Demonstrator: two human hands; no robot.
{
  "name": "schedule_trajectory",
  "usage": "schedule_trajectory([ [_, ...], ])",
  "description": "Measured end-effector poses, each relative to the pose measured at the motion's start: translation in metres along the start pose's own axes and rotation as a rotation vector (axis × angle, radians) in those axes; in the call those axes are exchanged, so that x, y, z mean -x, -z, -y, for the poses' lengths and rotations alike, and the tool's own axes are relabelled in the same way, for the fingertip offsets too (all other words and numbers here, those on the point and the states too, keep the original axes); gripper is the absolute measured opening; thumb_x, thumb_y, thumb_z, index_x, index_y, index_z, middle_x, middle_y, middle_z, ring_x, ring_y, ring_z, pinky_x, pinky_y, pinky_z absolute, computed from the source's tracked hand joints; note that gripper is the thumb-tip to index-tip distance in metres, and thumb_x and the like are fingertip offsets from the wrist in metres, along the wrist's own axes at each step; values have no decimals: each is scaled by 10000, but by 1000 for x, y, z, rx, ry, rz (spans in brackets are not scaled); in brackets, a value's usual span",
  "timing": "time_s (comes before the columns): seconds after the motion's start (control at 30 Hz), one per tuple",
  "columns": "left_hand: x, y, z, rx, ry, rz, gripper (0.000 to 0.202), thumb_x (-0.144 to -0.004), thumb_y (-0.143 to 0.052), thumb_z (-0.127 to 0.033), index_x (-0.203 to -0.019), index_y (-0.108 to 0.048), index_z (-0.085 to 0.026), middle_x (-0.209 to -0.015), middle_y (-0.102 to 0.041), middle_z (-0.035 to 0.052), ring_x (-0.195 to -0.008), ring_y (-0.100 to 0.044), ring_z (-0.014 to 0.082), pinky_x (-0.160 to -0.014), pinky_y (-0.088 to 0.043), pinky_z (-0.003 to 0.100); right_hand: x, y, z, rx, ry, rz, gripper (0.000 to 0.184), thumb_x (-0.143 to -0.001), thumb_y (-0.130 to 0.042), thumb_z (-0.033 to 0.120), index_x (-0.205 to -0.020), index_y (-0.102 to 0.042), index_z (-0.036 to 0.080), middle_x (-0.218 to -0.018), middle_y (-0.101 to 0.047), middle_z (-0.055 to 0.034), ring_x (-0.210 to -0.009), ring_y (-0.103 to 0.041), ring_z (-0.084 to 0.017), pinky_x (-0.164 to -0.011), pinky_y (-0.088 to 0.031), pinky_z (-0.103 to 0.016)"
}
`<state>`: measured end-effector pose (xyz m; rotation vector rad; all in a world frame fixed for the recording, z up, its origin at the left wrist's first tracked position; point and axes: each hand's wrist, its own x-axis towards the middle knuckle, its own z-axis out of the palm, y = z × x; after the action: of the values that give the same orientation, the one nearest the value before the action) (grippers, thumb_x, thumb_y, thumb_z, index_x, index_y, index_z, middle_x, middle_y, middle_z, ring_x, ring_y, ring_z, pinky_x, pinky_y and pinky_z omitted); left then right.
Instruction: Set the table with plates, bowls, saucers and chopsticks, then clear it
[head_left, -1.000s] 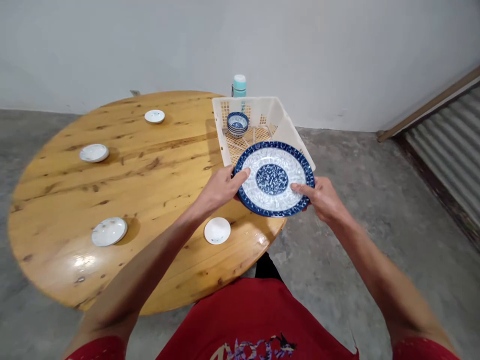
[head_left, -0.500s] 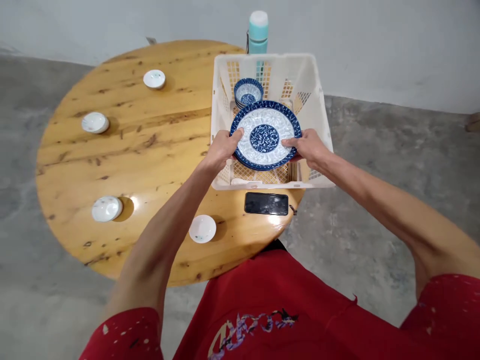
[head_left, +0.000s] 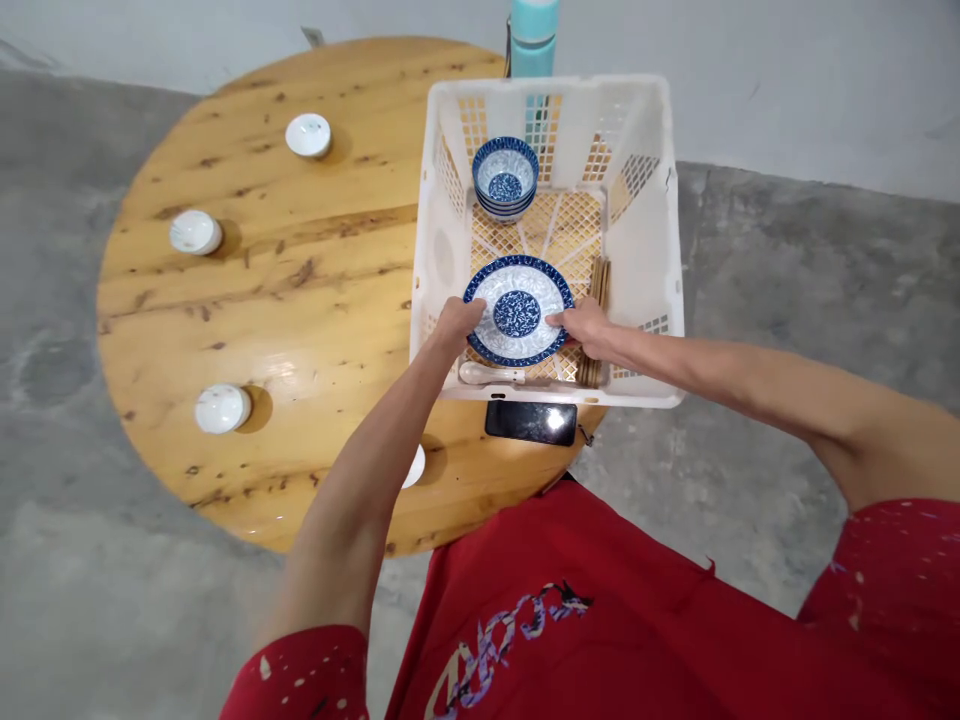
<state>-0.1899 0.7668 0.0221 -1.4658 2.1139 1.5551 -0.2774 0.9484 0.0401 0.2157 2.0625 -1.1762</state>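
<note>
Between my hands is a blue-and-white plate [head_left: 516, 313], low inside the white plastic basket [head_left: 641, 240]. My left hand [head_left: 459, 322] grips its left rim, thumb on top. On the right rim, my right hand [head_left: 589, 326] is closed with the thumb over the plate's face. Whether the plate touches the basket floor I cannot tell. A stack of blue-and-white bowls [head_left: 505, 180] stands behind it in the basket. Wooden chopsticks [head_left: 592, 373] lie along the right, partly covered by my right hand. A white spoon [head_left: 484, 374] lies at the front.
The basket stands on a round wooden table [head_left: 345, 290]. Small white bowls [head_left: 223, 409] are spread over the table's left side, one partly behind my left arm. A phone [head_left: 525, 422] lies before the basket; a turquoise bottle [head_left: 533, 55] stands behind it.
Both hands have lowered the plate deeper into the basket, toward its front. The bowl stack and the chopsticks show more fully now. The camera view has shifted a little.
</note>
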Motion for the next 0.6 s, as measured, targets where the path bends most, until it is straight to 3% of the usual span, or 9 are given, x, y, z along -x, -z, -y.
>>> schedule_trajectory([
  [0.13,-6,-6,5,-14,70,4,359,-786,-627,-265,-1090,-633,-73,-937,-701,142,-871,-667,220,-732,-499,294,-5,-3,-3,33,-27,17,144,-817,-627,51,-819,-523,151,-719,-596,-16,-613,-581,-135,-581,-555,-304],
  [0.4,-11,-8,12,-86,81,58,343,-787,-612,-264,-1072,-649,-77,-773,-695,119,-786,-674,235,-672,-496,308,-12,-8,-15,38,-45,51,139,-829,-627,72,-801,-519,156,-679,-588,-10,-564,-543,-120,-521,-512,-261],
  [0.6,-7,-5,10,-173,46,81,405,-797,-579,-282,-1126,-640,-54,-943,-719,219,-808,-700,281,-637,-510,323,-16,-10,-20,50,-47,41,180,-797,-661,91,-859,-511,170,-676,-582,4,-565,-520,-115,-480,-457,-216],
])
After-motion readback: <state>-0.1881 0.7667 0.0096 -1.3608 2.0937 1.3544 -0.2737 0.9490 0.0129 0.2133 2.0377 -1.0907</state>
